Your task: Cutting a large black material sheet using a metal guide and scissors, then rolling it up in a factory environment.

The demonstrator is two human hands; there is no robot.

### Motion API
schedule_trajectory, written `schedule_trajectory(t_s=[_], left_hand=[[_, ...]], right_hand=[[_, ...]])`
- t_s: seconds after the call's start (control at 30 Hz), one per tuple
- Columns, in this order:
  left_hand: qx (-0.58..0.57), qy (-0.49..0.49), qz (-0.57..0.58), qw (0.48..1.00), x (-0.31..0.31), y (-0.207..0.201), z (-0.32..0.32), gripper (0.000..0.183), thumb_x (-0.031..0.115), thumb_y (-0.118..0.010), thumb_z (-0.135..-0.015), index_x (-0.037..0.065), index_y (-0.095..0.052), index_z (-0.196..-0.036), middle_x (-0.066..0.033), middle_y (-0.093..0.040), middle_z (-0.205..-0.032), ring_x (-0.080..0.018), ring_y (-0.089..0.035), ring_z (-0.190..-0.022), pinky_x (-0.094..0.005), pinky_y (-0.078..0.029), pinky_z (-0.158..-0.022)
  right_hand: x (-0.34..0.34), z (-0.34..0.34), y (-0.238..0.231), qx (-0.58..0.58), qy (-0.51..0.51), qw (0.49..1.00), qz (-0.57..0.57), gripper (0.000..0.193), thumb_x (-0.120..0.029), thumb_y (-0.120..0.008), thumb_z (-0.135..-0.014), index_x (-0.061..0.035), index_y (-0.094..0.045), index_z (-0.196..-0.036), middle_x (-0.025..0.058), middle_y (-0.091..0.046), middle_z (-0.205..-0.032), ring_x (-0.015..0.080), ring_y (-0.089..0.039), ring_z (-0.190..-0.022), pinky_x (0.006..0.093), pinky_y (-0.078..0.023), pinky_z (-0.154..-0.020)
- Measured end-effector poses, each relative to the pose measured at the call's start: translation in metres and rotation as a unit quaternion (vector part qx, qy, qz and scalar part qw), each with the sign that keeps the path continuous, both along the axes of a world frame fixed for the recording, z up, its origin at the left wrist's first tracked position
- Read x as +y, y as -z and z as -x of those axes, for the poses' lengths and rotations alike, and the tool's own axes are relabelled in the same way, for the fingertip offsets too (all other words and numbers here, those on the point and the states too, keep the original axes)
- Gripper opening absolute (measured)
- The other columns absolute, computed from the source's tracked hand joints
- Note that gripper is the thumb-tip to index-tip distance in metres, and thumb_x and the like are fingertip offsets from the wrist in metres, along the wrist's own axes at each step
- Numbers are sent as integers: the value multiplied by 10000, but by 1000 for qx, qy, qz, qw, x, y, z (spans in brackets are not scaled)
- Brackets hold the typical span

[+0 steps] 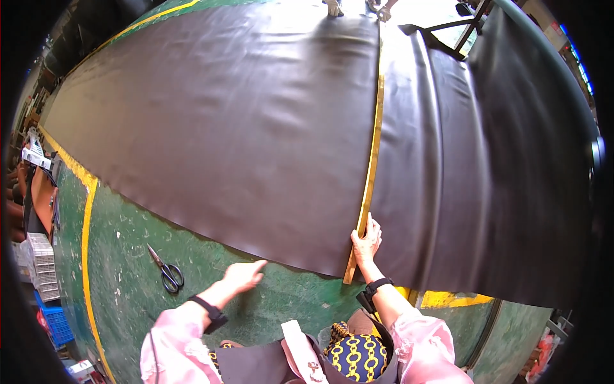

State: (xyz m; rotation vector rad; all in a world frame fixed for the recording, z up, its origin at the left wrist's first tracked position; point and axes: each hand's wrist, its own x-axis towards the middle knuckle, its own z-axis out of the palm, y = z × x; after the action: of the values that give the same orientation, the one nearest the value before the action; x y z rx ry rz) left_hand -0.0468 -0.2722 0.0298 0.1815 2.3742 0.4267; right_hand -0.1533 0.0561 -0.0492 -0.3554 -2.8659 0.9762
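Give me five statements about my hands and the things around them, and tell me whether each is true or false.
1. Your right hand is on the long yellow strip. True.
2. Your left hand grips the scissors. False: it holds no tool; they lie apart from it on the green floor.
3. The dark sheet extends on both sides of the strip. True.
4. The blue basket is at your right. False: it is at your left.
5. Another person's hand is near the strip's far end. True.
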Motion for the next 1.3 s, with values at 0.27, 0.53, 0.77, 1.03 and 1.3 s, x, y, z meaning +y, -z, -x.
schedule_trajectory(t_s=[0.27, 0.53, 0.77, 1.03, 1.3], left_hand=[[-31, -55, 67, 996, -107, -19, -71, 403, 313, -523, -810, 141, -501, -1174, -160, -628, -911, -319, -604, -855, -419, -478, -752], [86, -173, 34, 981, -189, -8, -169, 290, 218, -534, -800, 84, -580, -1053, -144, -621, -962, -299, -596, -899, -387, -476, -803], [242, -441, 126, 855, -242, 31, -157, 207, 248, -575, -809, 82, -533, -926, -83, -579, -778, -238, -577, -720, -358, -461, -658], [233, -470, 188, 831, -237, 28, -161, 421, 394, -651, -724, 26, -605, -923, -160, -585, -926, -320, -553, -874, -415, -435, -767], [191, -425, 224, 856, -224, 46, -165, 419, 212, -650, -692, 13, -465, -1011, -155, -541, -939, -315, -533, -910, -408, -417, -807]], right_hand=[[-8, 8, 8, 39, 52, 997, -32, 614, -226, -680, -624, -184, -502, -1211, 20, -490, -1099, 230, -430, -1075, 404, -318, -930], [-44, -1, 16, 94, -9, 996, 7, 457, -154, -620, -643, -91, -563, -1092, 112, -562, -954, 287, -509, -926, 402, -425, -813], [3, 6, 29, 77, -12, 996, -34, 494, -188, -627, -732, -79, -502, -1197, 123, -542, -997, 251, -528, -910, 370, -431, -808], [-22, -14, -57, -149, -65, 970, 178, 309, -145, -584, -820, -33, -556, -1106, 65, -609, -963, 121, -550, -885, 252, -436, -800], [90, -125, -102, -343, 49, 927, 140, 293, -186, -599, -809, -39, -599, -1063, 36, -637, -957, 114, -568, -859, 248, -437, -742]])
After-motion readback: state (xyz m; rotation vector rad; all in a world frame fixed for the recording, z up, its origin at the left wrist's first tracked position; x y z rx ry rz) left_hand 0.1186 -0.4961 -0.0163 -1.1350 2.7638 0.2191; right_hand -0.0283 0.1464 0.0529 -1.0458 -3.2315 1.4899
